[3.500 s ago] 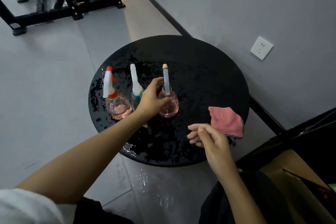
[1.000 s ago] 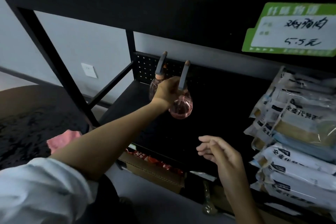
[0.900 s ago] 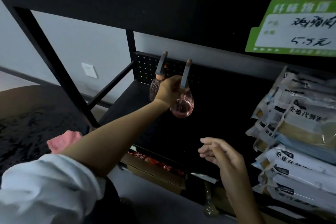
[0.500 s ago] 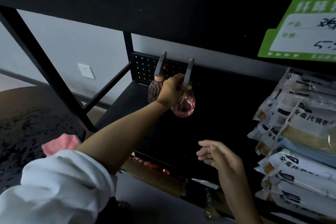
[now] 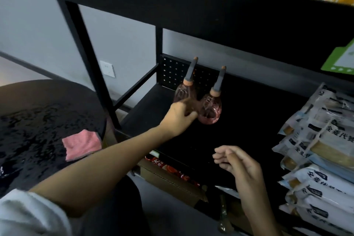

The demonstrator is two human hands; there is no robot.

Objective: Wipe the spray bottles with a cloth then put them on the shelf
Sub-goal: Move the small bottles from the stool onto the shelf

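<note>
Left hand [image 5: 178,119] by bottles [image 5: 209,110] near shelf [image 5: 149,109] edge, right hand [image 5: 237,163] idle

**Two bottles on the shelf**

Two round, clear pink plastic spray bottles stand side by side on the black metal shelf [image 5: 249,120], the farther bottle [image 5: 181,94] and the nearer bottle [image 5: 210,109]. My left hand [image 5: 178,119] rests loosely against the nearer bottle's side, thumb apart. My right hand [image 5: 241,165] hovers relaxed before the shelf. The pink square cloth [image 5: 81,146] lies on the wet, round black table [image 5: 38,113].
</note>
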